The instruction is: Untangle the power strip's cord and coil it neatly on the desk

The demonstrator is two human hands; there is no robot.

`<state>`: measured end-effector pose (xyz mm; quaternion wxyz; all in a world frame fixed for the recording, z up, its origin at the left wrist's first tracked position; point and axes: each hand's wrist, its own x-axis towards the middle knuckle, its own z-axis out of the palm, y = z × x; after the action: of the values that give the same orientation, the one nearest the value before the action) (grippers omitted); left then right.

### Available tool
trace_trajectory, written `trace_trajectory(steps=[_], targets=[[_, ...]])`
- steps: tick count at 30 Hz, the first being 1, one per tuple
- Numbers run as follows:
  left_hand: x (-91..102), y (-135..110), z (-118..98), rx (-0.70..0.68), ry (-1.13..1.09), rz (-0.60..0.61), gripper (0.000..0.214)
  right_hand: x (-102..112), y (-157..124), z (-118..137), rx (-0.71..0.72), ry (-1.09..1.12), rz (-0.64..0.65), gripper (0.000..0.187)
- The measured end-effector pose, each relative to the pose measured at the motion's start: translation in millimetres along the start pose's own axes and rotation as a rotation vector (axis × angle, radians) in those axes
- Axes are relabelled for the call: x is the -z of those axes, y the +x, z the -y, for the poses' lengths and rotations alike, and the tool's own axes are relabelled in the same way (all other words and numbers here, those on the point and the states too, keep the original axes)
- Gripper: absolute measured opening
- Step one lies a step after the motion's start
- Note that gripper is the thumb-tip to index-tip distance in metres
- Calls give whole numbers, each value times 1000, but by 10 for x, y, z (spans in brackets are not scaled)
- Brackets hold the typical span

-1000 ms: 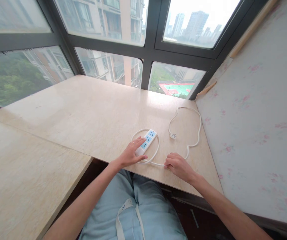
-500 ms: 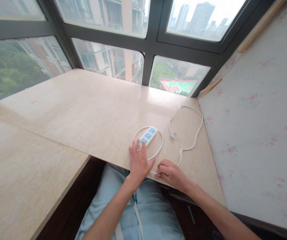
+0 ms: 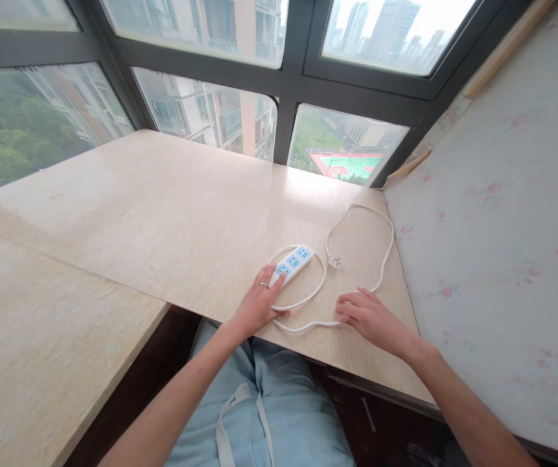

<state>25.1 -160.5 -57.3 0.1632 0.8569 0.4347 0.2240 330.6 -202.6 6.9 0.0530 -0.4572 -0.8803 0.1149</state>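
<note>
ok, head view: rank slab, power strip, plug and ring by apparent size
1. slab
2. power strip
3. plug and ring: both tiny, too close to rank.

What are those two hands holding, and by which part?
Nothing is gripped. The left hand lies flat on the near end of the power strip; the right hand rests fingertips on its white cord.
</note>
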Motion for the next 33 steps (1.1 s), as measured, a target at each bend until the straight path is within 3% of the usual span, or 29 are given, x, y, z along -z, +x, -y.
trace_trajectory(steps=[6,11,17,22,25,27,29,33], targets=[[167,85,180,-92,-57,211,91,56,2,-199,30,3,19,18],[308,142,295,-123,-141,305,90,122,94,-219,-4,33,90,20],[416,157,411,-149,-281,341,76,-36,97,-114,-38,121,20,14],[665,240,441,-190,-308,457,82,-167,98,-38,-152,307,-59,11],[743,254,219,-104,-215,471,86,-201,131,-2,-224,378,-94,9],[661,224,-79,2,-110,303,90,-213,158,21,-251,394,-95,9],[474,178,-434,55,-1,107,85,-220,182,40,-266,390,-89,10],[10,121,-950,32,162,-13,77,-235,190,57,-278,373,-86,9]])
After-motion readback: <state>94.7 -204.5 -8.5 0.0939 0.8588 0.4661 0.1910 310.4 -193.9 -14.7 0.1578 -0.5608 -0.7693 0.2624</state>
